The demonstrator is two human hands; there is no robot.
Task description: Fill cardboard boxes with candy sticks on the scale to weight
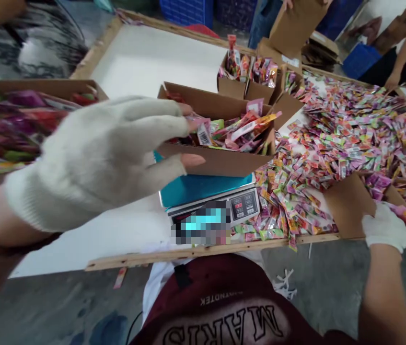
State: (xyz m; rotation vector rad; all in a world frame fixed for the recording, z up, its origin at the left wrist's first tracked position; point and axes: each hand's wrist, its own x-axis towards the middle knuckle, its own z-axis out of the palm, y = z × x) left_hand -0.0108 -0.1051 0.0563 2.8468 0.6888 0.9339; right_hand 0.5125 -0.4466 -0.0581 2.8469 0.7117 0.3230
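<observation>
- The cardboard box full of colourful sachets sits on top of the teal scale, about the middle of the table, flaps standing up.
- The left hand, in a white fingerless glove, hovers right over the box's near-left corner. Fingers are spread flat and loose, nothing pinched between them as far as I can see; the bare fingertips are just at the box wall and the top sachets, though I can't tell if they actually touch.
- The right hand, same kind of glove, is way off to the right at the table edge, closed around the lower edge of a loose cardboard piece that lies half buried in sweets.
- Between the two hands: a huge loose pile of sachets covering the right half of the table, spilling right up against the scale's keypad. The scale's display is blurred out.
- Behind the box stand two smaller open cartons, also stuffed with packets.
- On the far left there's another big box of packets, blurry, partly hidden by the left wrist.
- The white table top has a wooden rim.
- Another person's arm shows at the far right corner, with blue crates behind.
</observation>
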